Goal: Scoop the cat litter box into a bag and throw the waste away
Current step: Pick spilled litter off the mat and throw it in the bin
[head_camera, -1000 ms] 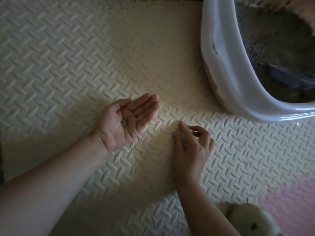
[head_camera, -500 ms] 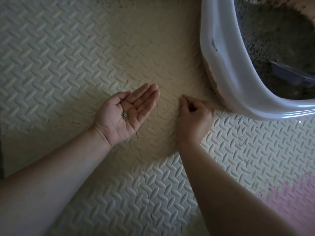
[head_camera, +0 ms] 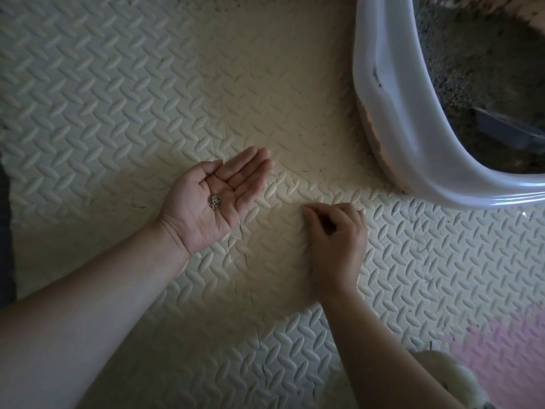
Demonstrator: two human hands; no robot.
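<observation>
My left hand [head_camera: 209,199] lies palm up over the cream foam mat [head_camera: 147,93], fingers together and flat, with a small clump of litter grains [head_camera: 215,201] resting in the palm. To its right, my right hand [head_camera: 336,234] is palm down on the mat with fingertips pinched together; whether a grain sits between them I cannot tell. The white litter box [head_camera: 392,119] stands at the upper right, filled with grey litter [head_camera: 472,54]. A dark scoop [head_camera: 507,132] lies in the litter near the box's front wall. No bag is in view.
The textured mat covers the floor all around the hands. A pale fluffy thing [head_camera: 451,382] shows at the bottom right, beside a pink patch [head_camera: 510,349]. A dark strip [head_camera: 6,231] runs along the left edge.
My right hand reached up toward the box, then came back down and left on the mat, fingers still pinched. My left hand kept its cupped palm-up pose with the grains.
</observation>
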